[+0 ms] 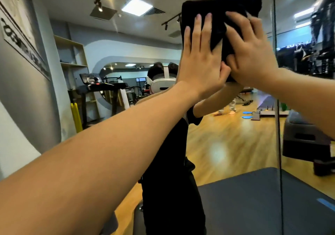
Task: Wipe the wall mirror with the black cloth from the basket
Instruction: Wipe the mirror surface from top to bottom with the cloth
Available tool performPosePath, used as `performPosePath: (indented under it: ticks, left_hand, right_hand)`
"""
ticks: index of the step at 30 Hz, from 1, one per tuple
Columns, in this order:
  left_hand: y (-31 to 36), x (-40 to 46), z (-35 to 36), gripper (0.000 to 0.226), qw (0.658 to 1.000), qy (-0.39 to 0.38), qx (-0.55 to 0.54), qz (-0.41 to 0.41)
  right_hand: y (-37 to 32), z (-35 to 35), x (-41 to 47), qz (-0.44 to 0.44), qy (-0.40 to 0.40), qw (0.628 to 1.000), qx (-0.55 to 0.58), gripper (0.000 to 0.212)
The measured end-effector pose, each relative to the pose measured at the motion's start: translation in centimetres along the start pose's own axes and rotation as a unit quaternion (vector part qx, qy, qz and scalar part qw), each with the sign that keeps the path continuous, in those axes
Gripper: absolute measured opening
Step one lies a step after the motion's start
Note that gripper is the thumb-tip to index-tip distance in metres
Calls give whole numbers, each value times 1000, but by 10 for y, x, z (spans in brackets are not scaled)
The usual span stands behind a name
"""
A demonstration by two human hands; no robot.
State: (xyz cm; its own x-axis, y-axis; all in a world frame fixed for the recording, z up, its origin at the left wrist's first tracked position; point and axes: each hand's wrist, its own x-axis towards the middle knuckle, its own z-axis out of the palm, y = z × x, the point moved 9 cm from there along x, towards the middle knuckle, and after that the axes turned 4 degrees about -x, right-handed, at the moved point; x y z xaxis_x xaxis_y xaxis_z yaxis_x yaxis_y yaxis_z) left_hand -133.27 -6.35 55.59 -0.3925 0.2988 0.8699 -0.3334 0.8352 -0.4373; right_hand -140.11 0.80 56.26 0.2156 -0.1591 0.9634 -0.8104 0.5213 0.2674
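The wall mirror fills most of the view and reflects a gym room and the person wearing a white headset. A folded black cloth lies flat against the glass, high up and right of centre. My left hand presses its lower left part with straight fingers. My right hand lies spread over its right part, fingers straight and pointing up-left. Both arms reach up to it. No basket is in view.
A vertical seam between mirror panels runs just right of my hands. A grey wall with a sign stands at the left. Reflected are a treadmill, a wooden floor and a grey mat.
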Motion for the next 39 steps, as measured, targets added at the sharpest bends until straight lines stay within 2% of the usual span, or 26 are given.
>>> performPosePath:
  ticks: [7,12,17,22,26,33,39]
  left_hand:
    - [51,33,22,78,1000,20,13,-16]
    - [66,39,27,77,999,17,25,-26]
    - [68,33,24,74,999,20,31,-20]
    - [77,5,26,69,1000,-17,16,11]
    - [82,-25,32,70,998,-55,16,34]
    - [79,-77,36,71,996,-77,6,40]
    - [66,-97,29,72,993,-97,-3,67]
  right_hand:
    - [65,-8,-14,1,10,1000,-5,62]
    - [81,-10,-20,-10,35,999,-21,57]
    - [77,-13,-29,3,58,997,-51,54]
    - [70,-5,-63,50,23,994,-93,49]
    - [52,-6,-97,63,-4,995,-76,48]
    - [10,-11,-132,69,-9,998,-6,64]
    - [-13,-8,-140,73,-22,997,-10,65]
